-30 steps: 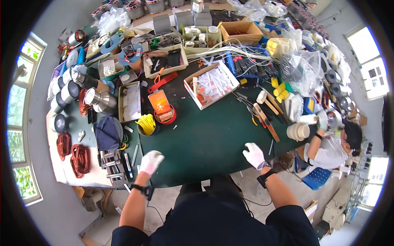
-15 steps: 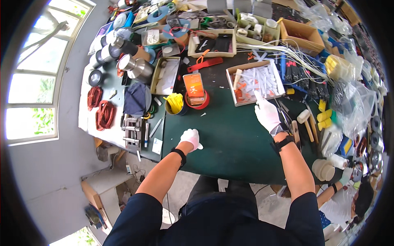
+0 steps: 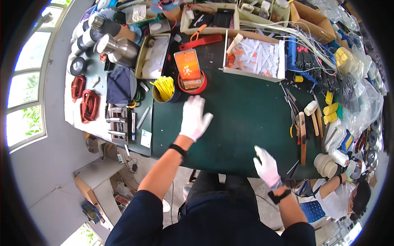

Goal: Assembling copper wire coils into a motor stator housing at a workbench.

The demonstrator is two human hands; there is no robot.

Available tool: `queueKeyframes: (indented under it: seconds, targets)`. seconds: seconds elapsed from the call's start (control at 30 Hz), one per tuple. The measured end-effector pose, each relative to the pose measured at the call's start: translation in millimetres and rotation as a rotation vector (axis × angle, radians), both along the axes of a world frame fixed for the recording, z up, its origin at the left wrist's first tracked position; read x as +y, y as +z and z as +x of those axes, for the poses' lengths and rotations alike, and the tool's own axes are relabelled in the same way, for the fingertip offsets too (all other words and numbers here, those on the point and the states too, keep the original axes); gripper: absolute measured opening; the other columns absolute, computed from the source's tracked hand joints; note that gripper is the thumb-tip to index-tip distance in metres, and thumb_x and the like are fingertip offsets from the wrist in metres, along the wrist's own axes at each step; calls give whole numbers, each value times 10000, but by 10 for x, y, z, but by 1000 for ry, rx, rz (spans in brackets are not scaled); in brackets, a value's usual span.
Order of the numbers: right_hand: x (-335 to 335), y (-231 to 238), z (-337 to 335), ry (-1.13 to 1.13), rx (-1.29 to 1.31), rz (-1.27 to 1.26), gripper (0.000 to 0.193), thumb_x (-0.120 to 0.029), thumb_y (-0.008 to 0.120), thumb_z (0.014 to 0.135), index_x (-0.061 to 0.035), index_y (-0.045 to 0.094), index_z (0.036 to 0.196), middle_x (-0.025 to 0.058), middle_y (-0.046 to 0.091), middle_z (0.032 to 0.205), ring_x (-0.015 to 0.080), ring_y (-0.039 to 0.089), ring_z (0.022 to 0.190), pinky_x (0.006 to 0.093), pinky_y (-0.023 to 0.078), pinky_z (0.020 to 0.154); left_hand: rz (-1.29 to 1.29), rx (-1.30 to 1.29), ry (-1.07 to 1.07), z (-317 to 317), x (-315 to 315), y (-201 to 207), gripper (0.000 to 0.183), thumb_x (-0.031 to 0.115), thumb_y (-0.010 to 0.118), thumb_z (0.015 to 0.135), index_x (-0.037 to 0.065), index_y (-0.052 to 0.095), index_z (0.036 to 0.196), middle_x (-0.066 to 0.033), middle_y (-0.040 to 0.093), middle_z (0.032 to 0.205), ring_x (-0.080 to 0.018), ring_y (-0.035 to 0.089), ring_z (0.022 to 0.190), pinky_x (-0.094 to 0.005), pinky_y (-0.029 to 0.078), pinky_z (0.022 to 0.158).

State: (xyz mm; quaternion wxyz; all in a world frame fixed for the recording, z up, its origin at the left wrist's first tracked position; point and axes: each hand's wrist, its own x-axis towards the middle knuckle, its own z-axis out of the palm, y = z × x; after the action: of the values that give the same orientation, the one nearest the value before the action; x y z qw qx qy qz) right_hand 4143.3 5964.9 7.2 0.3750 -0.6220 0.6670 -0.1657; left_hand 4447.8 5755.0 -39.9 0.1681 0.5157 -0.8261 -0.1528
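Observation:
Both my hands wear white gloves. My left hand [image 3: 194, 119] is stretched over the green tabletop with its thumb spread from the fingers, and holds nothing. Just beyond its fingertips stands a red round container [image 3: 200, 87], with a phone [image 3: 187, 65] showing an orange screen propped up on it. Beside that is a dark cup [image 3: 172, 97] full of yellow strips [image 3: 165, 88]. My right hand [image 3: 266, 166] hovers by the table's front edge, fingers extended and nothing in them. A white box [image 3: 254, 74] of white and orange pieces lies farther off.
Pliers [image 3: 294, 123], a white-headed mallet [image 3: 310, 108] and a wooden-handled tool [image 3: 302, 139] lie on the right. A steel flask [image 3: 123, 49] and a metal tray [image 3: 141, 65] stand at the left. A co-worker [image 3: 334, 197] is at the lower right.
My left hand has moved forward toward the red container and opened out. My right hand has drawn back from the white box to the front edge. The view has shifted slightly.

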Motion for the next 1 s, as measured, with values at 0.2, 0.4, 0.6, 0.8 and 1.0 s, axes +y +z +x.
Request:
queueKeyframes:
  seconds: [0.2,0.4,0.6,0.8,1.0]
  targets:
    - [1281,252,-101,-87,155,347,338,-136,649,923,-23,668,1241,230,698,1137,403,686,1032,481,557,872,517,522,-794,-1682,1708,-25,242,190,661,815,59,653,1019,-151,675,1093,-357,620,1037,-457,504,947]
    - [1747,407,-146,-163,100,355,271,-140,635,937,-54,704,1184,165,736,1069,379,701,982,456,572,851,276,303,-377,-1464,668,148,189,109,641,690,0,606,841,-202,588,879,-411,578,912,-512,494,809]
    - [1731,329,-153,-211,53,329,272,-150,639,946,-44,706,1187,169,739,1102,366,706,1009,441,575,864,44,197,-428,-2310,642,114,211,219,714,697,45,599,729,-164,601,847,-361,589,855,-454,475,776]
    - [2118,353,-322,-40,68,379,298,-190,654,946,-58,709,1207,175,738,1099,371,706,1003,445,577,871,998,615,-951,-2268,2512,-278,273,258,601,935,77,717,1104,-187,705,1079,-384,650,1084,-477,512,990]
    - [1507,165,-930,-238,457,-11,487,-114,674,909,20,591,1370,253,591,1403,442,544,1309,524,429,1116,-164,149,-54,-1020,630,-233,416,43,632,854,-73,602,1253,-275,618,1283,-465,572,1207,-518,465,1040]
